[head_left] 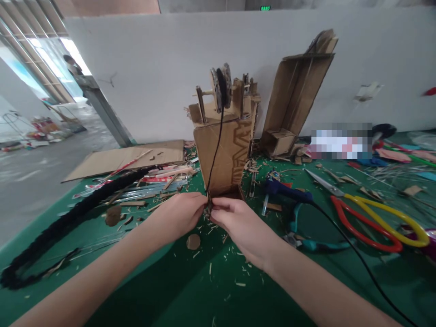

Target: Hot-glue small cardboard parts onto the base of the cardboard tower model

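Black cord [215,150] ran down the front of the cardboard tower [225,150] from a spool [221,86] at its top, and its lower end met both hands at the foot of the tower, on the green table [218,290]. From the head camera, the left hand [180,213] and the right hand [235,222] were pressed fingertip to fingertip, each pinching the cord's end where it reached the tower's bottom edge; whether a knot sat between them I could not tell, since the fingers hid it. Straight above the pinch the cord hung taut and nearly plumb. To my eye the step called for keeping that tension even, with the pinch held close against the cardboard so the tower would not tip toward the hands. Just right of the pinch lay a blue glue gun [288,190] with its black lead [357,254] trailing off, teal pliers [306,243] near it, and red-and-yellow scissors [371,218] farther out. Left of the pinch a thick black braid [68,222] curved across the cloth, with a small cardboard disc [193,241] just below the hands.
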`<state>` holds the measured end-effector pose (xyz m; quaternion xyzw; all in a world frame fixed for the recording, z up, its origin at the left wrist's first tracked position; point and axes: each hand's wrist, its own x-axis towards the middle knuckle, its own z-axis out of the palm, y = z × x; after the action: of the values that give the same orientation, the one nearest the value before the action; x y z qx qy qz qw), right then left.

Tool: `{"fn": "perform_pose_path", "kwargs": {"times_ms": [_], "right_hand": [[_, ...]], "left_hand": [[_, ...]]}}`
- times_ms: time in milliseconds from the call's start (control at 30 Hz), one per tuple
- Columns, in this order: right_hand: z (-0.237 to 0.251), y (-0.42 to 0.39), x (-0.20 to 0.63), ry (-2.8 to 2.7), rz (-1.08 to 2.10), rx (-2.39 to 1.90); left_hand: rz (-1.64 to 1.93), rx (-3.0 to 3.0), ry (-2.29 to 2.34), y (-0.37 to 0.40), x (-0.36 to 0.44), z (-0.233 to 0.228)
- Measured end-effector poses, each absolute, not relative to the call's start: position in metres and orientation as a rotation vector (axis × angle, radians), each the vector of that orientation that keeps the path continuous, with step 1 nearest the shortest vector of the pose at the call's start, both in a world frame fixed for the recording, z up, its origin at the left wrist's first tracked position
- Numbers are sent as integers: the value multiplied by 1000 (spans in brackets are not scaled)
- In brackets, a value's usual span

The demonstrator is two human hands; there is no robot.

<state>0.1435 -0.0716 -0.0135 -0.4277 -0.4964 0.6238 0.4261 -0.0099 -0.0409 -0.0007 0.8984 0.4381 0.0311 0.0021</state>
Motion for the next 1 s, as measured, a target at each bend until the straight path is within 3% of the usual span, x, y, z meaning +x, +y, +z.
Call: {"fn": "perform_pose_path", "kwargs": {"times_ms": [167,367,1000], "right_hand": [[-32,-63,149,-1489,1099,-1245],[-40,-58,151,-1593,787,-1308],[-46,-53,160,-1632,535,-1327]], "left_hand": [[221,2715,1501,-42,-7,-2],[283,2652,1515,-43,-1,-4],[402,2632,1558,-42,23,-17]]}}
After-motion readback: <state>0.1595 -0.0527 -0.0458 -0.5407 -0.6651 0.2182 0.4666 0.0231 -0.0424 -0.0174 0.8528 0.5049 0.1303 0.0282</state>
